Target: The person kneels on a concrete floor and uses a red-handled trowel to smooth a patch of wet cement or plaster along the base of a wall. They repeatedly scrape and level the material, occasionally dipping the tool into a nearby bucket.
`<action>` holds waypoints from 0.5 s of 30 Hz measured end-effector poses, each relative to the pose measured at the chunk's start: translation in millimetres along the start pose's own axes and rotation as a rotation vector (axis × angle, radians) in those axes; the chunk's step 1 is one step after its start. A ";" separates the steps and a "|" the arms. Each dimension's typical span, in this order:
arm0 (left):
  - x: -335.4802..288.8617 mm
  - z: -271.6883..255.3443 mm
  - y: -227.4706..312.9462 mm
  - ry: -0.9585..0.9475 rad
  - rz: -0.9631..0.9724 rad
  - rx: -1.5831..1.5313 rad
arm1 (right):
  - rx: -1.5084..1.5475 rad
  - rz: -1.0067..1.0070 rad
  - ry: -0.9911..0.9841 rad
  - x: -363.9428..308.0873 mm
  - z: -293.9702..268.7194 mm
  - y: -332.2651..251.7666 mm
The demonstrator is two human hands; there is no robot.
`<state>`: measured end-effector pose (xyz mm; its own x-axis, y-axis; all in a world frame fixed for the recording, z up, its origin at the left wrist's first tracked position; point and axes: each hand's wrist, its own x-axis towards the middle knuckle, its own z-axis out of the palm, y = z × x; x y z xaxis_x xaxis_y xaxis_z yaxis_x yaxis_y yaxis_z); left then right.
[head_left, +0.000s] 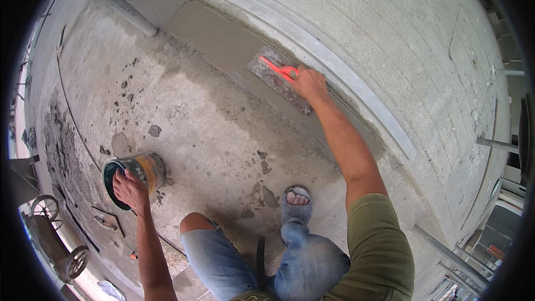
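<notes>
My right hand (311,82) is closed round the red handle of a plastering trowel (273,85). The trowel's flat, mortar-stained blade lies on a strip of smooth wet mortar (218,36) that runs beside a raised edge. At the lower left, my left hand (131,189) is at the mouth of a bucket (151,168) with a yellow band. Its fingers curl over the rim, their tips partly inside the dark opening. The bucket's contents are hidden.
A long pale straight bar (356,86) borders the mortar strip. A metal pole (125,11) stands at the upper left. Mortar crumbs (154,130) dot the concrete floor. Another trowel-like tool (108,221) and a wheeled cart (50,239) are at the lower left.
</notes>
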<state>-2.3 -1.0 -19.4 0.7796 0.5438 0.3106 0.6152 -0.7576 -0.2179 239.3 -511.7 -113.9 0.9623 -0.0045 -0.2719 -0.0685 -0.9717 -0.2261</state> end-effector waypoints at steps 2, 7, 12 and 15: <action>-0.1 1.0 -0.5 0.030 0.010 0.014 | 0.019 0.018 -0.028 -6.7 -2.5 -5.9; -0.3 1.5 0.3 0.039 0.024 -0.002 | -0.003 -0.021 -0.065 -27.9 -0.9 -17.4; -0.2 -4.2 0.8 0.017 0.019 0.000 | 0.029 -0.130 -0.136 -73.9 7.2 -42.6; -1.1 -2.2 3.2 0.022 0.018 -0.012 | 0.073 -0.222 -0.180 -114.6 16.0 -55.0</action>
<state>-1.5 -4.8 -18.3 0.7874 0.5222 0.3274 0.5999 -0.7715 -0.2122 128.6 -454.0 -85.2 0.8943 0.2549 -0.3679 0.1140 -0.9246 -0.3635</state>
